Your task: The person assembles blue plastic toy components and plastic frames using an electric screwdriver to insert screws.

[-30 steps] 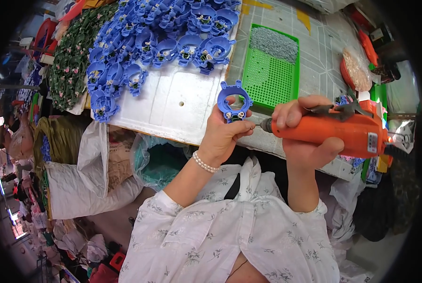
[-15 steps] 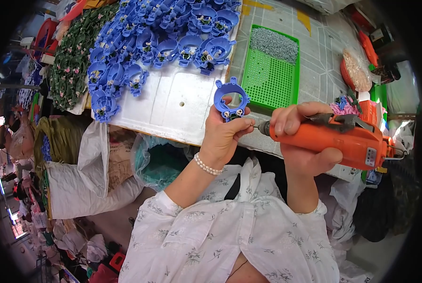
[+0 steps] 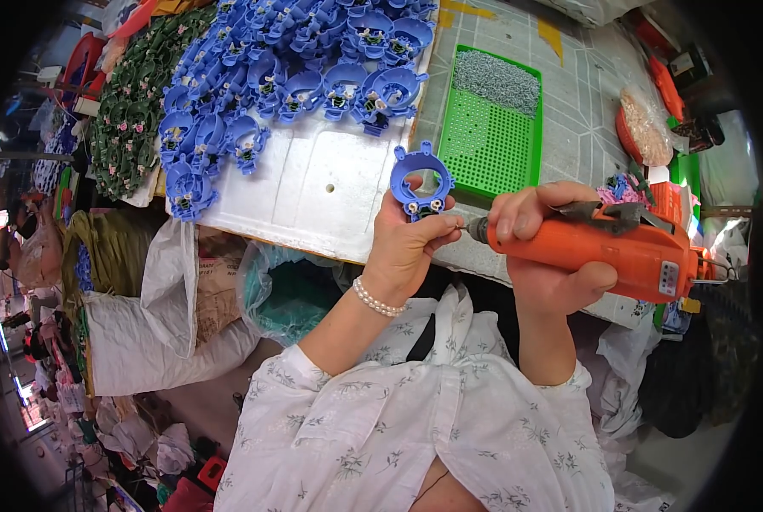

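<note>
My left hand [image 3: 405, 241] is closed on a blue ring-shaped plastic part [image 3: 421, 162] with small pegs on its rim and dark and white bits at its lower side. An orange electric screwdriver [image 3: 590, 252], patched with dark tape, lies across my right hand [image 3: 548, 247], whose fingers wrap round its body. Its tip points left and meets my left fingertips beside the ring; what sits on the tip is too small to make out. Beyond the tool stands a green perforated tray [image 3: 492, 154] with many small grey metal pieces [image 3: 496, 81], likely screws, at its far end.
Many similar blue parts [image 3: 296, 68] are heaped on a white board [image 3: 313, 192] at far left. Left of them lie dark green parts [image 3: 134, 119] with pink bits. A bag of pale pieces [image 3: 644, 128] sits at right. Below the table edge hangs a clear-lined bin [image 3: 292, 294].
My left hand and the blue ring have shifted very slightly right. The orange screwdriver's rear end has dipped and turned a little; both grips stay the same.
</note>
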Tool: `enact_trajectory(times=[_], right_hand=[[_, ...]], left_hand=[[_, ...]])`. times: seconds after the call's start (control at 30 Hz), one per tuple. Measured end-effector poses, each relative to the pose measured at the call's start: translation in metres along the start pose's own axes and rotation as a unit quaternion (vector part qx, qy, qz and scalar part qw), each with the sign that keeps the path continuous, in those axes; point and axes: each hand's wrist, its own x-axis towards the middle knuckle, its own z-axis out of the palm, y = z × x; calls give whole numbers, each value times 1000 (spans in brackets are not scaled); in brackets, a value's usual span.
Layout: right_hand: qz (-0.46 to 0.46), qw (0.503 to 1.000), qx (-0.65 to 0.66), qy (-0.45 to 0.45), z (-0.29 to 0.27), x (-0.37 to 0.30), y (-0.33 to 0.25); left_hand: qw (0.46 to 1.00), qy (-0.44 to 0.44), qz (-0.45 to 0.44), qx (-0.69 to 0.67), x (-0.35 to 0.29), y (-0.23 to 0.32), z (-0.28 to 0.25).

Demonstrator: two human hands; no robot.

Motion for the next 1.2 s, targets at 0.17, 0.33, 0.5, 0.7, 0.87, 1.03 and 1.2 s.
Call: enact_trajectory(times=[0.17,0.33,0.5,0.7,0.87,1.03,1.2], right_hand=[[-4,1000,-7,-2,-1,0,0],[-4,1000,-5,5,-1,0,0],[4,1000,-4,10,-2,0,1],[6,1000,-7,15,-4,-1,1],[0,1000,-10,21,-4,1,-5],[-19,1000,-20,-14,-6,6,-13],[-18,1000,-17,-16,-4,8,-12]], left_hand=[[1000,7,-1,4,0,-1,0],[1000,5,2,10,1,-3,-1],[1000,4,3,16,1,-4,-1],[1000,2,2,11,1,-6,-2],[999,-8,20,24,-2,-6,-1],[999,-28,10,23,-2,-6,-4],[999,-23,1,46,-1,-9,-4]])
